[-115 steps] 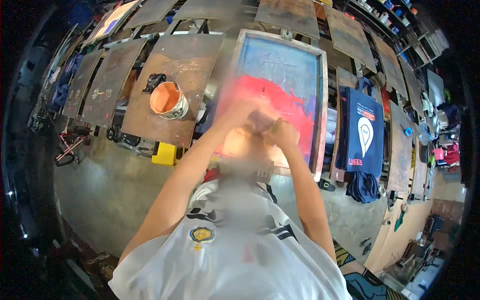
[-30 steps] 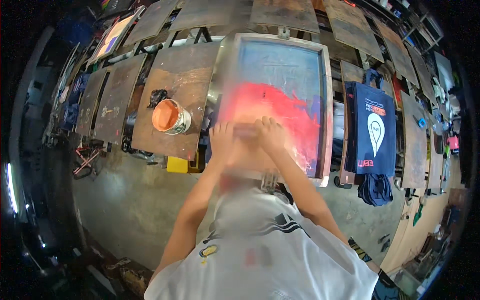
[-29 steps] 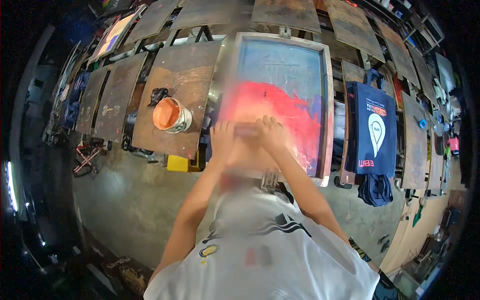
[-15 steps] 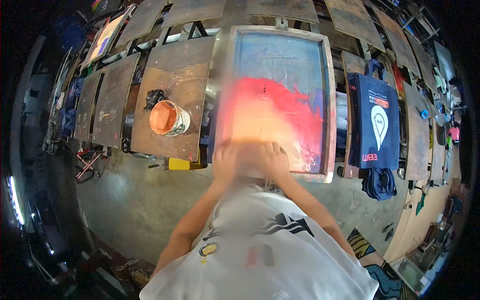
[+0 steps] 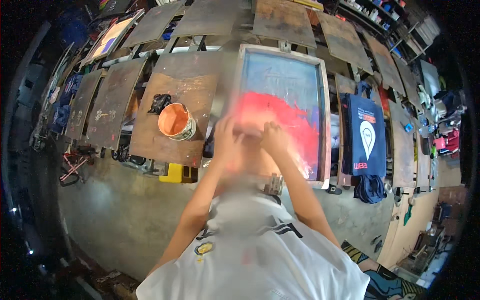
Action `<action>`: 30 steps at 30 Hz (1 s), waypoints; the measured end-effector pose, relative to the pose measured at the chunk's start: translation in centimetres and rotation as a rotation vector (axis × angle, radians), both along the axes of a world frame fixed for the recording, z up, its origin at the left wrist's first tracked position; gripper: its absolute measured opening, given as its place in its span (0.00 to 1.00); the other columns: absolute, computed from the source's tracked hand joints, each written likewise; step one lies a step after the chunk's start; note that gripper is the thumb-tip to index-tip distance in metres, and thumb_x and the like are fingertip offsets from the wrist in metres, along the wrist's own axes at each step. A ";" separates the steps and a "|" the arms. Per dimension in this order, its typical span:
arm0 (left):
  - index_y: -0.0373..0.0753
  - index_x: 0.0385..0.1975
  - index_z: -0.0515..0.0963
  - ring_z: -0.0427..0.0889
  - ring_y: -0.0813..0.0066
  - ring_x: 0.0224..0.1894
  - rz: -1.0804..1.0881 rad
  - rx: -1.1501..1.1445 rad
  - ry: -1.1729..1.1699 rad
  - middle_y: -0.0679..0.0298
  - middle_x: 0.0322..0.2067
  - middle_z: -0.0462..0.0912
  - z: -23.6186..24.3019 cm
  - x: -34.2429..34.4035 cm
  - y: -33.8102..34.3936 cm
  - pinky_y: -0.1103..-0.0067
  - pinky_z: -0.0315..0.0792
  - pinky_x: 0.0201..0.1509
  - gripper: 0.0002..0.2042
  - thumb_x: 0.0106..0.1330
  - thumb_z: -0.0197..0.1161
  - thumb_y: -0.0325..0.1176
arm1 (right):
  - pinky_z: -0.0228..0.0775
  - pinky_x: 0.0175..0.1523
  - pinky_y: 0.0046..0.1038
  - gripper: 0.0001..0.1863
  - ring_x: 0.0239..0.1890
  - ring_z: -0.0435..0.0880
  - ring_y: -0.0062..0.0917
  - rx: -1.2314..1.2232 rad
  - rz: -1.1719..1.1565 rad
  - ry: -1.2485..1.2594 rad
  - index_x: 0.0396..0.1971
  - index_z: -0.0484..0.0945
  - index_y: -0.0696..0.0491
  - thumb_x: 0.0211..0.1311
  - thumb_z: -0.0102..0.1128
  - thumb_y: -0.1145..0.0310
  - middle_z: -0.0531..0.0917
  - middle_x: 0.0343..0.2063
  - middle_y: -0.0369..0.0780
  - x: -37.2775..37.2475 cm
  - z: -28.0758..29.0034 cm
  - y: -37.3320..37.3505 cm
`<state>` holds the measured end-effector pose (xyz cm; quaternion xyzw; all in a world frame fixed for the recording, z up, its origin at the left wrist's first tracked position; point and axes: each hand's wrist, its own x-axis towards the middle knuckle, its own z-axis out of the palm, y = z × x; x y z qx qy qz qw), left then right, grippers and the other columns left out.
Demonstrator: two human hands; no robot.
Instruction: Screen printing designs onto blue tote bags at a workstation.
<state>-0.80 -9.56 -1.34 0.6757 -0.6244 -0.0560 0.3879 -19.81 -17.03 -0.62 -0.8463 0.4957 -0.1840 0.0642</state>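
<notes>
Left hand (image 5: 224, 139) and right hand (image 5: 274, 139), clamped on a blurred bar (image 5: 250, 132) over the red-smeared screen (image 5: 324, 115), should press evenly.

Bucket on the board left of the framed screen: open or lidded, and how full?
Open: no lid covers the bucket, and its orange inside shows. How full: cannot tell; no clear level is visible.

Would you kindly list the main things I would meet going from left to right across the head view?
Panel with a purple patch → bucket with orange inside → left hand → right hand → stack of dark blue bags → small bright-blue item. The framed screen is left out, since the hands overlap it.
</notes>
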 end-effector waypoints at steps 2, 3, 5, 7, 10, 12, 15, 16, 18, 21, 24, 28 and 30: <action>0.34 0.63 0.68 0.71 0.47 0.61 0.095 -0.047 0.086 0.48 0.57 0.74 -1.6 0.4 2.1 0.60 0.64 0.66 0.32 0.60 0.70 0.37 | 0.79 0.39 0.44 0.13 0.36 0.85 0.46 0.056 -0.090 0.023 0.33 0.77 0.55 0.55 0.66 0.62 0.82 0.33 0.47 0.1 0.3 1.9; 0.32 0.64 0.67 0.72 0.43 0.61 0.128 -0.019 0.146 0.44 0.57 0.74 -2.8 0.8 3.1 0.59 0.66 0.66 0.33 0.62 0.69 0.40 | 0.80 0.39 0.45 0.17 0.36 0.86 0.46 0.097 -0.137 0.053 0.34 0.76 0.56 0.56 0.67 0.58 0.82 0.35 0.48 0.1 0.6 2.7; 0.28 0.65 0.65 0.74 0.40 0.59 0.123 0.093 0.254 0.40 0.56 0.75 -5.4 1.4 5.1 0.59 0.68 0.65 0.34 0.65 0.67 0.44 | 0.80 0.39 0.45 0.22 0.37 0.86 0.48 0.196 -0.217 0.112 0.37 0.76 0.57 0.58 0.68 0.53 0.83 0.36 0.50 0.2 1.3 4.3; 0.27 0.64 0.66 0.76 0.39 0.58 0.050 0.340 0.346 0.39 0.55 0.76 -7.5 1.9 6.1 0.59 0.69 0.64 0.35 0.66 0.66 0.47 | 0.80 0.39 0.46 0.24 0.37 0.86 0.49 0.296 -0.289 0.164 0.39 0.75 0.58 0.60 0.66 0.50 0.83 0.35 0.52 0.4 2.2 5.7; 0.26 0.64 0.66 0.76 0.41 0.59 -0.117 0.389 0.666 0.38 0.55 0.77 -8.0 2.5 6.9 0.61 0.70 0.62 0.36 0.67 0.64 0.51 | 0.80 0.41 0.48 0.27 0.38 0.86 0.51 0.408 -0.307 0.227 0.41 0.73 0.60 0.63 0.63 0.48 0.83 0.37 0.55 1.5 2.9 7.3; 0.28 0.64 0.66 0.78 0.48 0.60 -0.158 0.561 0.713 0.39 0.56 0.77 -7.0 3.6 6.6 0.65 0.71 0.62 0.35 0.67 0.66 0.51 | 0.79 0.42 0.48 0.28 0.39 0.86 0.53 0.466 -0.313 0.176 0.42 0.72 0.62 0.64 0.62 0.48 0.82 0.38 0.57 2.7 2.9 8.0; 0.30 0.65 0.63 0.77 0.56 0.61 -0.351 0.660 0.772 0.44 0.59 0.76 -5.8 5.7 6.3 0.67 0.70 0.64 0.38 0.65 0.69 0.50 | 0.78 0.45 0.49 0.28 0.41 0.84 0.56 0.450 -0.304 0.058 0.42 0.70 0.65 0.67 0.59 0.49 0.81 0.39 0.61 5.4 2.5 9.2; 0.30 0.66 0.62 0.76 0.56 0.62 -0.434 0.698 0.766 0.44 0.60 0.75 -6.1 6.5 6.5 0.68 0.69 0.65 0.40 0.63 0.71 0.50 | 0.78 0.45 0.49 0.28 0.42 0.84 0.57 0.438 -0.320 0.027 0.41 0.70 0.66 0.68 0.58 0.49 0.80 0.40 0.62 6.5 2.3 9.5; 0.29 0.67 0.60 0.74 0.57 0.65 -0.557 0.730 0.739 0.44 0.61 0.74 -7.7 8.0 6.7 0.69 0.68 0.67 0.44 0.59 0.75 0.50 | 0.78 0.47 0.48 0.29 0.44 0.83 0.58 0.445 -0.315 0.015 0.45 0.69 0.67 0.70 0.56 0.50 0.79 0.39 0.64 8.7 2.0 9.8; 0.26 0.69 0.56 0.70 0.58 0.67 -0.635 0.756 0.655 0.45 0.65 0.70 -12.3 8.9 7.4 0.68 0.65 0.70 0.49 0.54 0.79 0.44 | 0.78 0.47 0.48 0.31 0.44 0.83 0.57 0.435 -0.329 -0.024 0.49 0.67 0.68 0.69 0.57 0.50 0.79 0.41 0.64 12.0 1.2 10.3; 0.27 0.71 0.55 0.69 0.60 0.68 -0.776 0.569 1.018 0.47 0.66 0.70 -15.0 8.9 7.6 0.67 0.64 0.71 0.49 0.55 0.78 0.43 | 0.80 0.45 0.45 0.37 0.42 0.85 0.52 0.370 -0.403 -0.004 0.57 0.65 0.69 0.68 0.59 0.48 0.79 0.43 0.61 14.7 -0.7 11.2; 0.34 0.75 0.49 0.64 0.62 0.71 -0.629 0.886 0.954 0.52 0.69 0.66 -12.7 8.9 8.2 0.67 0.58 0.74 0.48 0.59 0.74 0.37 | 0.80 0.44 0.41 0.45 0.40 0.86 0.46 0.162 -0.485 0.266 0.65 0.61 0.70 0.66 0.60 0.44 0.80 0.44 0.57 16.9 -4.6 11.2; 0.34 0.76 0.47 0.64 0.62 0.71 -0.674 0.866 0.954 0.53 0.70 0.64 -10.3 8.9 8.4 0.67 0.58 0.75 0.49 0.59 0.74 0.36 | 0.81 0.43 0.40 0.48 0.39 0.87 0.45 0.167 -0.475 0.320 0.66 0.60 0.70 0.65 0.60 0.41 0.79 0.44 0.57 16.4 -6.4 11.1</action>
